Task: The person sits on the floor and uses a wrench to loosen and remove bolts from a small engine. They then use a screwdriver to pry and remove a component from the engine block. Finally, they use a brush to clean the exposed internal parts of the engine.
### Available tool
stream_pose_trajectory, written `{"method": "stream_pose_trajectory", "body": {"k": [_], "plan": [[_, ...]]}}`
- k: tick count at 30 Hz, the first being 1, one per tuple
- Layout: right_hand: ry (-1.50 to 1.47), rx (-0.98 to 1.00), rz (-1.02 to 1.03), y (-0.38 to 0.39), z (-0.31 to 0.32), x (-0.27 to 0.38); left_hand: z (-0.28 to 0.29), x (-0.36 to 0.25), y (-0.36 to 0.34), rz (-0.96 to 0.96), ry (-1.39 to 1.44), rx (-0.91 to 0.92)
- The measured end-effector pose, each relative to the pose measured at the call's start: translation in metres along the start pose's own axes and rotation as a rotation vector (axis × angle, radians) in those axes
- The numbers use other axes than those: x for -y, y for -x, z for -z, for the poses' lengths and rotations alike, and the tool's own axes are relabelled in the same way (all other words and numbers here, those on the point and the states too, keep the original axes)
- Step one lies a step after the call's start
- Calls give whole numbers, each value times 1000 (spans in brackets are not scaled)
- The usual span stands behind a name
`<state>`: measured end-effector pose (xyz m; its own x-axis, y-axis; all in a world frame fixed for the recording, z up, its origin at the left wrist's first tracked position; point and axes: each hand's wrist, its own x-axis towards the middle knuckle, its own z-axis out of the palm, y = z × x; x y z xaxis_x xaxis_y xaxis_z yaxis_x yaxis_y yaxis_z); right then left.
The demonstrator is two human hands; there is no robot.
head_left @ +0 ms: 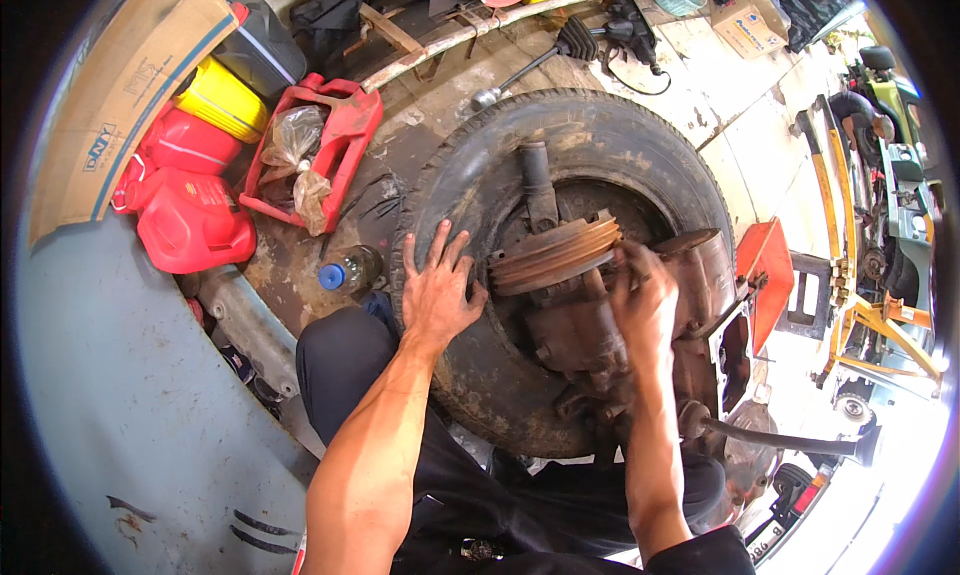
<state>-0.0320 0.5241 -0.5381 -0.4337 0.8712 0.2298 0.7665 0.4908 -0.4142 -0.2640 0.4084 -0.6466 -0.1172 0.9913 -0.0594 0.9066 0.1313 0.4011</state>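
Observation:
A large black tyre [459, 215] lies flat in front of me, with a greasy brown gearbox [570, 337] resting on it. On the gearbox sits a rusty ribbed drum [556, 255], tilted. A dark cylindrical shaft end [537, 180] stands up behind the drum. My left hand [440, 293] is open, its fingers spread over the tyre's left sidewall. My right hand [645, 293] is at the drum's right edge, above the gearbox housing. Its fingers are bent together; what they pinch there is hidden. Toward the lower right, a dark lever [780, 435] sticks out from the gearbox.
A clear bottle with a blue cap [332, 276] stands left of the tyre. Beyond it are a red tray [350, 140] with plastic bags, red jerrycans [195, 220] and a cardboard sheet [130, 105]. A blue-grey panel [130, 375] fills the left. An orange-red container [765, 275] stands at the right.

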Motion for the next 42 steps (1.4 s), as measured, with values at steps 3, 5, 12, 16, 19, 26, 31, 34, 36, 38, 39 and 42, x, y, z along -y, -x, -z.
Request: {"method": "stream_pose_trajectory", "body": {"k": [3,5,12,16,19,26,31,34,36,38,39,42], "plan": [[-36,94,37,14,-3,57,2,0,1,7,-5,3],[-100,182,47,18,-1,64,1,-1,0,13,-13,8],[-197,73,71,13,15,56,1,2,1,13,-16,-19],[19,139,-34,29,-9,63,2,-1,-2,2,-18,-17],[-257,347,-18,49,-19,91,2,-1,0,-18,-7,-39],[-46,116,-96,46,-24,74,3,2,2,-10,-25,-23],[-258,411,-14,58,-27,99,2,3,2,-5,-42,13],[-83,112,145,49,-13,90,1,5,3,-1,-39,-7],[-32,-22,-32,43,-18,83,-2,5,6,-6,-27,-26],[-32,75,-47,68,-37,85,-2,3,1,-25,-6,-78],[-76,217,25,72,-34,96,-3,3,1,-26,1,-86],[-281,406,12,81,-37,108,-6,4,3,-35,25,-96]]}}
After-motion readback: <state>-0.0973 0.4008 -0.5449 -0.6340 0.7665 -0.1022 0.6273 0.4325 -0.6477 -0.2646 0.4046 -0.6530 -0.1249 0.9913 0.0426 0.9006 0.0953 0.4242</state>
